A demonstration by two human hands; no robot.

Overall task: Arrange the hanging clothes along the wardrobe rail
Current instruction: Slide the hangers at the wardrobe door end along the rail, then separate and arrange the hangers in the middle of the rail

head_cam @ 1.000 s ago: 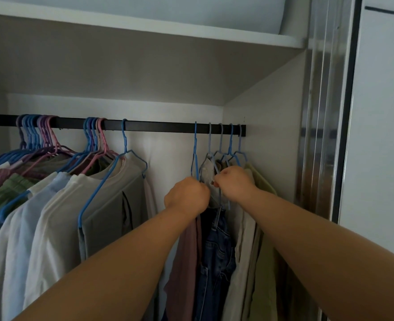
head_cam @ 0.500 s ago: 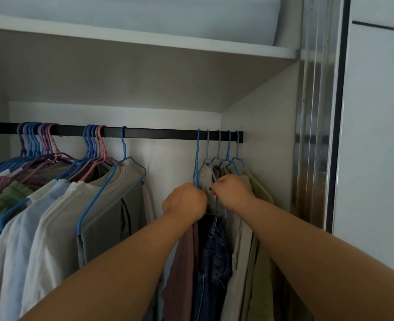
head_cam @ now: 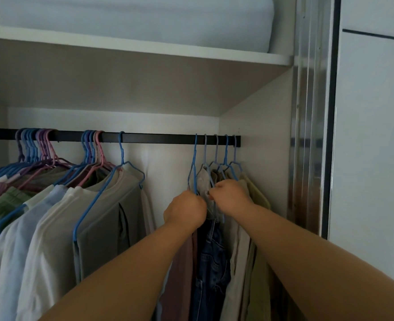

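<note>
My left fingers (head_cam: 186, 210) are curling round a blue hanger (head_cam: 193, 167); my right fingers (head_cam: 232, 195) are pinching the pale garment (head_cam: 204, 181) just beside them. Both are hanging under the rail (head_cam: 159, 137) above, at its right end. Shirts (head_cam: 52, 228) are bunching well left.

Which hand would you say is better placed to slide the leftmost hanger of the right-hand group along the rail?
Left hand: it already grips that hanger; the right hand is further right.
</note>
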